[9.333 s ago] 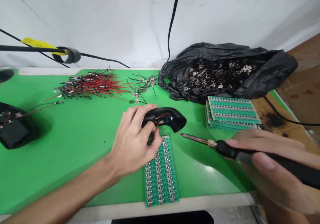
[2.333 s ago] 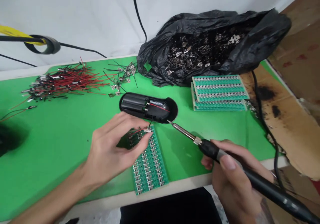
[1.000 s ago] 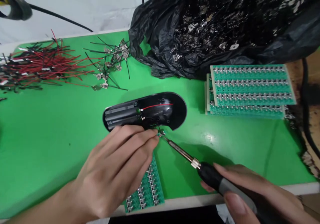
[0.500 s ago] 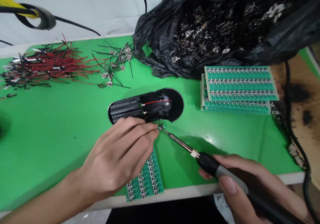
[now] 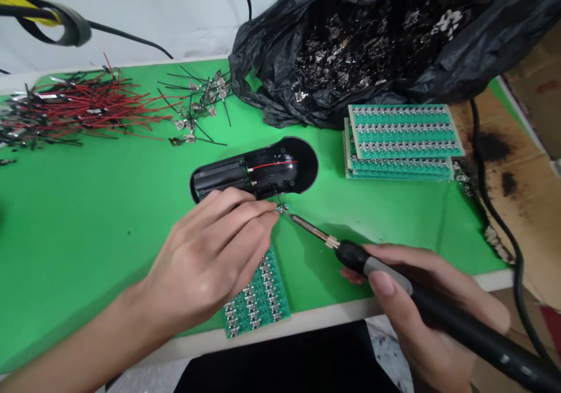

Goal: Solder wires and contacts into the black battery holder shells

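Note:
My left hand [image 5: 210, 258] pinches a small metal terminal [image 5: 281, 208] on a thin dark wire at the lower edge of a black plastic housing [image 5: 284, 168]. The housing lies on its back with its battery compartment [image 5: 219, 180] open and a red wire [image 5: 274, 165] across it. My right hand [image 5: 421, 299] grips a black soldering iron [image 5: 460, 317], whose metal tip [image 5: 302, 223] meets the terminal. Under my left hand's heel lies a green circuit board panel [image 5: 256, 296] studded with metal terminals, partly hidden by the hand.
A stack of similar green panels [image 5: 403, 139] sits to the right, beside a black plastic bag [image 5: 372, 37] full of metal pieces. Red and black wires [image 5: 74, 107] and wired terminals [image 5: 197, 107] lie at the back left of the green mat [image 5: 87, 218]. A black cable [image 5: 495, 206] runs along scorched cardboard.
My left hand has brought the terminal from above the panel to the housing's lower edge. The iron's tip has moved onto the terminal. The view has tilted down and closer.

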Available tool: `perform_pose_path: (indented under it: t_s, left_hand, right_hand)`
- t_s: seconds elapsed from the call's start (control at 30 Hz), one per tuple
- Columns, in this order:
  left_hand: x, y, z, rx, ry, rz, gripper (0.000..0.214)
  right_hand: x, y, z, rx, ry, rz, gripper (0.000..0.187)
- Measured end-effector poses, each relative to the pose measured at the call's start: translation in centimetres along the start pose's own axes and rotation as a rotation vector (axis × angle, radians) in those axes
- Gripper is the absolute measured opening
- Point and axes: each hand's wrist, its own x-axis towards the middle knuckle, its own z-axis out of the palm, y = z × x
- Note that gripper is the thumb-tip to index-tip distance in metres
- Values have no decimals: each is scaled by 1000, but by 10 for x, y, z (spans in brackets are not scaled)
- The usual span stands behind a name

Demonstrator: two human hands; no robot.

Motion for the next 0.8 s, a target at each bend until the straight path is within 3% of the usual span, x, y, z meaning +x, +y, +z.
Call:
perform_pose_path:
  t_s: [0.8]
  left_hand:
    - [1, 1, 1, 1, 7, 0, 22]
  right_hand:
    - [0, -4, -1, -26, -37, -14, 12]
